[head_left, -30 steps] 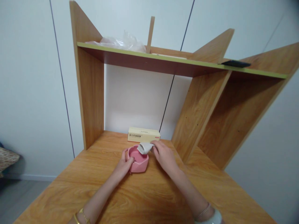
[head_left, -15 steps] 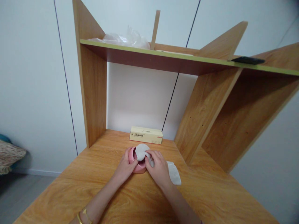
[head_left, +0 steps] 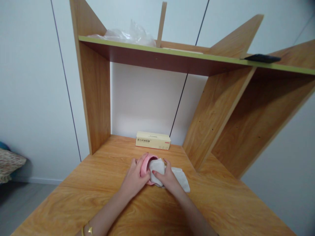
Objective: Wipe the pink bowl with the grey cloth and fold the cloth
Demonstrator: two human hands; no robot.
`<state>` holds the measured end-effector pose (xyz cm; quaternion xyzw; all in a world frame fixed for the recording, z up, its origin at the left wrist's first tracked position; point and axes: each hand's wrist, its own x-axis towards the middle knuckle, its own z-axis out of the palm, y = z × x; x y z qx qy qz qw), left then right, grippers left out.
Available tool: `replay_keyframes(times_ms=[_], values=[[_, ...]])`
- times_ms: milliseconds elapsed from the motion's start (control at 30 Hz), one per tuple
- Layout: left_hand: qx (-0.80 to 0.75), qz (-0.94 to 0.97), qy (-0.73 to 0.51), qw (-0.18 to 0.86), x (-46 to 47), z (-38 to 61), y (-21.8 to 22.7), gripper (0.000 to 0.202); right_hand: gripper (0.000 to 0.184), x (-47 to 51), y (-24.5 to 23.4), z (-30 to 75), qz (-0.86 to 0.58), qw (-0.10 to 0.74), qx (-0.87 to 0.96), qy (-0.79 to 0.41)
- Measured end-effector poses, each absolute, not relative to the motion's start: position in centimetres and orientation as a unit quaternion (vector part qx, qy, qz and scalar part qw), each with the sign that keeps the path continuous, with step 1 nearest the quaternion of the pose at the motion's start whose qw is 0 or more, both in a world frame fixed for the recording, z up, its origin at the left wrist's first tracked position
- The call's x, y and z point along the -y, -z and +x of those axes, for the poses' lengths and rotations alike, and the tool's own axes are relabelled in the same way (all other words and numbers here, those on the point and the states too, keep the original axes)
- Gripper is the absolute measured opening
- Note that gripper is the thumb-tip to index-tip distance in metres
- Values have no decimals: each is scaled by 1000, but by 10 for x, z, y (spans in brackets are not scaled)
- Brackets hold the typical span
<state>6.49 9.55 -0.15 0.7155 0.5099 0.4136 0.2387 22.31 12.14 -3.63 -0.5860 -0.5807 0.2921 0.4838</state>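
My left hand (head_left: 134, 178) is wrapped round the left side of a pink, hollow container (head_left: 145, 166), which is tilted with its opening towards the right. In my right hand (head_left: 169, 179) is a folded white tissue (head_left: 157, 167), pinched between thumb and fingers at the container's mouth. The tissue covers much of the opening, so the inside is mostly hidden. Another white tissue (head_left: 180, 178) lies flat on the wooden desk (head_left: 98, 193), just right of my right hand.
A long cream box (head_left: 152, 141) with printed lettering stands behind my hands against the wall. Wooden side panels (head_left: 98, 98) hold up a shelf (head_left: 157, 55). On it lie a clear plastic bag (head_left: 133, 36) and a flat black object (head_left: 262, 58).
The pink container has been tipped further to the right. My right hand has changed its hold, and the white tissue now sits lower and more compact at the opening. The view shifted slightly.
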Motion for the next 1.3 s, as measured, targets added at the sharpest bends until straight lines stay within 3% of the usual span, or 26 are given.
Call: replay_keyframes(times_ms=[233,333,467,700,800,1000,1167,1300], values=[[-453,765,-392,238,-87,68,-14,63,39,-124,36,224,-589,423,646,-238],[-467,763,-378,239,-85,70,-16,68,43,-118,22,224,-656,363,653,-107],[-476,770,-373,205,-80,76,-18,60,56,-107,-2,222,-695,283,661,33],[-500,755,-365,215,-79,80,-16,67,57,-108,8,229,-721,226,652,-59],[-500,754,-365,218,-79,81,-16,67,55,-109,9,232,-713,243,655,-57],[-498,757,-371,202,-74,85,-18,53,62,-102,-6,230,-662,284,689,78],[-480,772,-369,194,-75,83,-16,52,65,-106,6,239,-613,375,693,-54],[-513,750,-361,209,-81,74,-11,75,56,-109,15,241,-603,433,658,-126]])
